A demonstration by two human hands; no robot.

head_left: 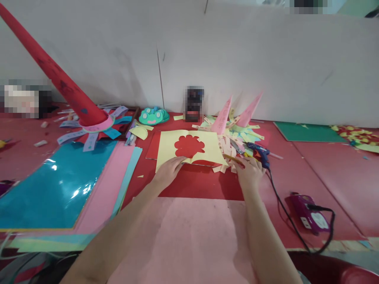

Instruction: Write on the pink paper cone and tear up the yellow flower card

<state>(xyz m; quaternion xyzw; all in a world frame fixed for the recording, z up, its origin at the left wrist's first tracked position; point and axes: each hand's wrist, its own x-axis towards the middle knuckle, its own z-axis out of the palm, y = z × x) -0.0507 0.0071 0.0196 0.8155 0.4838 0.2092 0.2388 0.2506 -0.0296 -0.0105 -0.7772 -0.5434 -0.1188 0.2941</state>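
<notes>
A pale yellow sheet (166, 150) with a flower-like scalloped cut-out lies on red paper (152, 146), which shows through the hole. My left hand (170, 169) rests flat on the sheet's near edge, fingers stretched out by the cut-out. At the sheet's right corner, my right hand (250, 169) grips a thin yellow pencil (232, 158), its tip pointing left. The fingers partly hide the pencil's far end. Just behind that hand lies a blue glue gun (260, 152) among paper scraps.
Pink paper cones (223, 116) stand behind right. A purple power box (309, 213) with a black cord sits at right. On the left are a tall red cone (79, 98) and blue sheets (65, 177). A green board (308, 131) lies far right, and a green frog-face cut-out (153, 115) behind.
</notes>
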